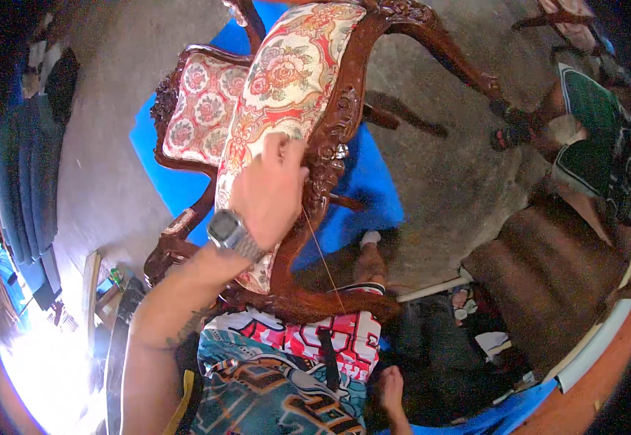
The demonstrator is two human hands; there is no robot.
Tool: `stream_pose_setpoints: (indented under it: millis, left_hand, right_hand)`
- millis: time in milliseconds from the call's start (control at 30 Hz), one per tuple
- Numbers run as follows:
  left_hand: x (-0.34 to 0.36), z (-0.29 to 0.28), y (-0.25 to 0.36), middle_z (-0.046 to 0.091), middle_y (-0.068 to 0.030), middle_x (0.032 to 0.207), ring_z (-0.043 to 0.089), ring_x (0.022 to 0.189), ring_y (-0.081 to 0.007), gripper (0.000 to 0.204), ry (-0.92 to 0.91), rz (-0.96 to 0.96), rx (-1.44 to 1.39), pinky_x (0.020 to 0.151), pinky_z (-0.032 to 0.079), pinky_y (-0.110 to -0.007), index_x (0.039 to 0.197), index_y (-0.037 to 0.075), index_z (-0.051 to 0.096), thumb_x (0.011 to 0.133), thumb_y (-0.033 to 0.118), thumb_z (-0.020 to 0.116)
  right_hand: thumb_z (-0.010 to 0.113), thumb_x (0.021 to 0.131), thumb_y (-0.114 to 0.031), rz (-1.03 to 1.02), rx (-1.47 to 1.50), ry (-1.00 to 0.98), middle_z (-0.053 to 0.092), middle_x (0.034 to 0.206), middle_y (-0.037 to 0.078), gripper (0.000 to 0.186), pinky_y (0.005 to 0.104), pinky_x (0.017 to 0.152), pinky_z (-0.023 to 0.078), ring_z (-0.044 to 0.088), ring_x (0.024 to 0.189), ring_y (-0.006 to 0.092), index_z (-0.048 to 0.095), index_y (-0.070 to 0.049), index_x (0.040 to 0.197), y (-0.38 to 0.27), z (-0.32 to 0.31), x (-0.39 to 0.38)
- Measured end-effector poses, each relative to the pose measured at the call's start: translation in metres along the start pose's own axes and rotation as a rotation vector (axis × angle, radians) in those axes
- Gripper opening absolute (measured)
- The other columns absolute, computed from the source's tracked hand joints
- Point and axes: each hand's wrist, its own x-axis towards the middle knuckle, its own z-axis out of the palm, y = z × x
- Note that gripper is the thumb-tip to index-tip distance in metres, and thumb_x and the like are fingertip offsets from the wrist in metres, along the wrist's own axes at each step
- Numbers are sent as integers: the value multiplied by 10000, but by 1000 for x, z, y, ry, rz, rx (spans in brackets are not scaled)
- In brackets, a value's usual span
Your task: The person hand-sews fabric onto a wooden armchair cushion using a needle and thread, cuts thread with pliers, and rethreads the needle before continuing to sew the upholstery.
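Observation:
My left hand (270, 190), with a silver watch on its wrist, rests on the flowered seat cushion (283, 72) of a carved dark wooden chair (344, 119). Its fingers are bent and pressed together at the seam between fabric and wood; whatever they pinch is hidden. A thin light strand (322, 254) runs from beside this hand down across the chair frame toward my lap. Low in the view, by my right thigh, is my right hand (391, 388), its fingers curled closed. What it holds, if anything, is too small to make out.
A blue sheet (373, 174) lies on the concrete floor under the chair, whose matching flowered backrest (203, 105) faces up. At the right sits another person (598, 138) in dark green shorts. Brown cloth (547, 268) lies below them; dark folded material (25, 174) stands left.

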Motion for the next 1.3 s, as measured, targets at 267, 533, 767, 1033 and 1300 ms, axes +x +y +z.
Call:
stream_pose_setpoints:
  millis: [267,533,767,1033,1300]
  left_hand:
    - [-6,7,-4,604,-130,660,610,606,-360,342,-188,-201,129,533,485,-455,1111,76,453,849,261,573]
    - [-41,56,-22,621,-125,680,614,573,-302,352,164,-316,-300,501,472,-414,1161,91,492,840,181,606]
    - [-41,53,-18,575,-114,609,575,509,-253,266,126,-368,-565,469,435,-381,1106,65,571,847,119,587]
    - [-33,44,-18,571,-136,612,548,492,-260,535,73,-282,-327,492,433,-367,1340,124,412,835,115,590]
    - [-36,53,-34,627,-192,994,642,829,-321,325,99,-169,-254,703,507,-372,1186,99,581,865,147,576]
  right_hand:
    - [445,821,-156,138,459,40,379,597,-27,112,229,429,280,345,490,67,435,-104,722,19,-34,58]
    - [467,946,-174,-213,135,42,500,645,2,148,220,510,376,448,553,78,540,-49,910,-111,-41,140]
    - [558,892,-84,-675,527,-159,627,731,72,122,248,597,479,609,653,115,530,-4,980,-309,26,212]
    - [708,769,-147,-872,365,-155,537,548,-7,169,223,451,371,451,492,45,591,-26,767,-423,78,249]
    - [679,795,-85,-901,271,-172,496,544,-53,119,185,417,329,425,467,14,575,-33,769,-420,76,256]
